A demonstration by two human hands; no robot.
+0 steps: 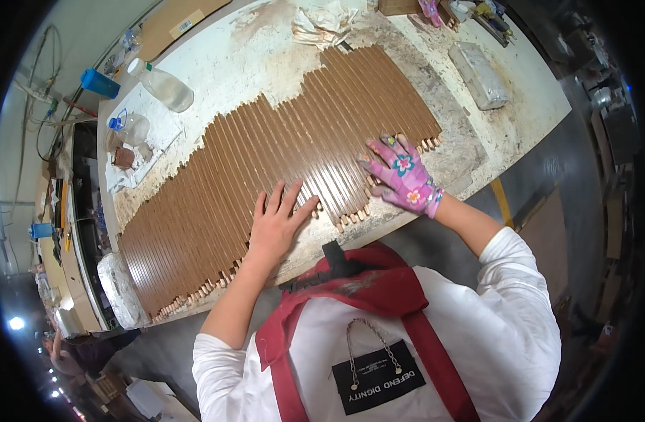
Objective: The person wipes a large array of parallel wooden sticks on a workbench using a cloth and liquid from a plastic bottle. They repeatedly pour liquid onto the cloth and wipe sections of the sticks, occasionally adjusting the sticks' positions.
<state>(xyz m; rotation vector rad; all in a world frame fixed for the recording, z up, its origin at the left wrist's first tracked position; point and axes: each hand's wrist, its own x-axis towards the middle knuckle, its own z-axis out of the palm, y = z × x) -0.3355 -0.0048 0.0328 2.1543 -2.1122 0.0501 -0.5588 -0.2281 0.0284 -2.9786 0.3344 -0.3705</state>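
Observation:
Long brown strips (259, 155) lie side by side across the worktable in a wide, stepped sheet. Pale, peg-like ends (203, 290) stick out along its near edge. My bare left hand (274, 219) rests on the strips near the middle of that edge, fingers spread. To its right, my right hand (407, 176) wears a pink flowered glove and lies flat over the near ends, its fingers apart. Neither hand grips anything that shows. Between the hands, a few strips reach closer to me than those beside them.
A whitish wrapped block (480, 76) lies at the right, another (120, 290) at the left end. A milky bottle (166, 86), a blue-capped jug (134, 129) and a brown cup (123, 158) stand far left. Crumpled paper (324, 27) lies at the back. The table's near edge borders my apron.

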